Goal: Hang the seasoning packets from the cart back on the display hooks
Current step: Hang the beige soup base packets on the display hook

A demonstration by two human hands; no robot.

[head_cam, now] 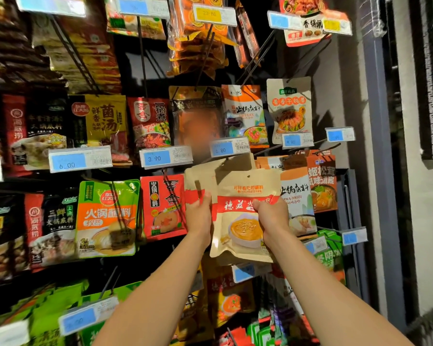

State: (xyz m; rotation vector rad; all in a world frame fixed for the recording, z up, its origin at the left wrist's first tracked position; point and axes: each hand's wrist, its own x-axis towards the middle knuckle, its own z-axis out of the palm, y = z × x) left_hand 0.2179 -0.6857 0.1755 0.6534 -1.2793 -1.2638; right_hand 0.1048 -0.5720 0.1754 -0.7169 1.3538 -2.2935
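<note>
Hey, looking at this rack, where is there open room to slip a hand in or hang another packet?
Open: the dark gap between the top-left stacks and the orange packets, and the grey wall right of the beige packet. Crowded: both hands' tan packets and the rows alongside.

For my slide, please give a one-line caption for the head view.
Both hands, left and right, lift tan sauce packets toward a hook below the 6.80 tag.
</note>
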